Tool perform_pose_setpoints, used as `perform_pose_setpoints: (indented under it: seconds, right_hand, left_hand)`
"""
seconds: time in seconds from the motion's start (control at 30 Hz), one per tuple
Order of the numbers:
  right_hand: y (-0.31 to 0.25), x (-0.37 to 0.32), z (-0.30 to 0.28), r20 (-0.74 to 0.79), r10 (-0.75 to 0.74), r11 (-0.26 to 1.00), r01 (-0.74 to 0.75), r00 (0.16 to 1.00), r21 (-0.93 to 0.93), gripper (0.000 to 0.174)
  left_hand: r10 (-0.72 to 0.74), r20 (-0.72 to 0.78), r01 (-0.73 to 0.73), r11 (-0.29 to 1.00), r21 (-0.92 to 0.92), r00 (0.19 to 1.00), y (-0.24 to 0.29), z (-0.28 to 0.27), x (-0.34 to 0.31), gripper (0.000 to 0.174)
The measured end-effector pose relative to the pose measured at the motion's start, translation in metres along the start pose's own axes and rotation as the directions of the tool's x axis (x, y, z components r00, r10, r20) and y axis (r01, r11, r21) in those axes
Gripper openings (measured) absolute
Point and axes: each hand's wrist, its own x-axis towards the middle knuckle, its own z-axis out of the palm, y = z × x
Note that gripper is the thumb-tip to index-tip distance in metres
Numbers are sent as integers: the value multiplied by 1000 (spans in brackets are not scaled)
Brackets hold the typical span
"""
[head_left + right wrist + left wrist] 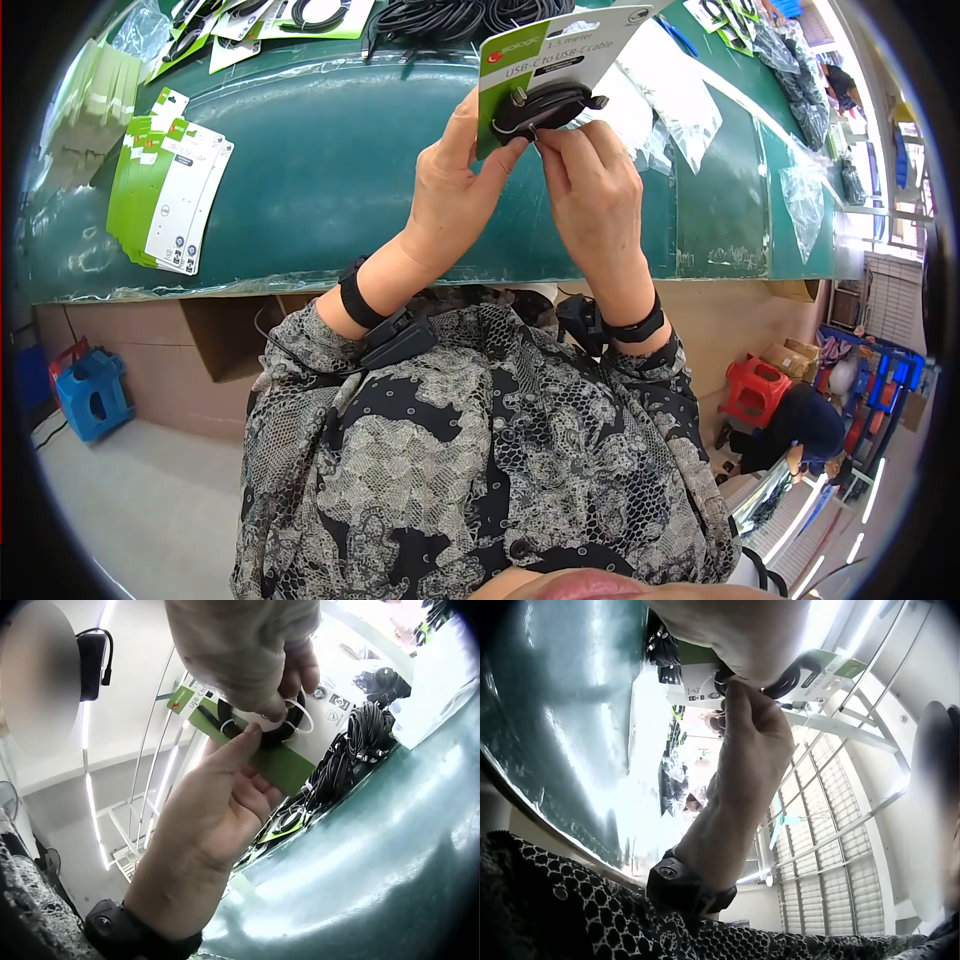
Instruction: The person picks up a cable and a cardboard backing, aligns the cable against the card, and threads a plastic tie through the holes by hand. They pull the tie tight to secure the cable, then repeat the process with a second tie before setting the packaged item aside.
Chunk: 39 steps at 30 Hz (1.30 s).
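My left hand clamps the green-and-white cardboard card up over the green desk, past its near edge, steadying the coiled black cable. My right hand pinches the coil's thin white tie.

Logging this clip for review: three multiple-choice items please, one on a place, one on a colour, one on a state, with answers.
1. Where does the stack of spare cards lie?
A) on the green table, left of the hands
B) on the floor
C) in a bag

2. What colour is the coiled cable on the held card?
A) white
B) black
C) red

3. How is the held card?
A) flat on the table
B) lifted, with the left hand and right hand both on it
C) tucked in a box

Answers:
1 A: the stack rests on the table's left part.
2 B: the coil is black against the green-white card.
3 B: the left hand grips the card and the right pinches the coil.
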Motion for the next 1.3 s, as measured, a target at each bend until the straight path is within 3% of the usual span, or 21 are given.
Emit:
perform_pose_setpoints:
  seconds: [0.47,0.63,0.77,0.87,0.97,1.1,1.3]
  right_hand:
    - [-1,-2,6,4,9,1000,-9,1000,-1,12]
    - [-1,0,9,-29,6,999,-5,1000,43,13]
    - [7,-5,9,89,54,999,-53,995,-10,20]
    - [7,5,12,114,65,993,-75,991,88,21]
    - [-9,-31,-39,120,69,981,-90,990,173,22]
    - [0,-41,-54,173,92,938,-144,981,314,23]
    - [7,-53,-65,285,115,826,-251,951,505,25]
  left_hand:
    - [39,-4,-39,999,30,999,-4,0,2,55]
    - [130,-7,-128,988,87,992,-5,2,1,56]
    - [181,11,-181,978,108,983,2,0,-3,54]
    - [288,56,-293,947,129,956,7,-5,-1,52]
    - [616,153,-633,733,251,773,8,-13,3,46]
    - [675,180,-698,678,230,715,17,-16,8,44]
    - [663,216,-697,675,242,717,19,-19,8,46]
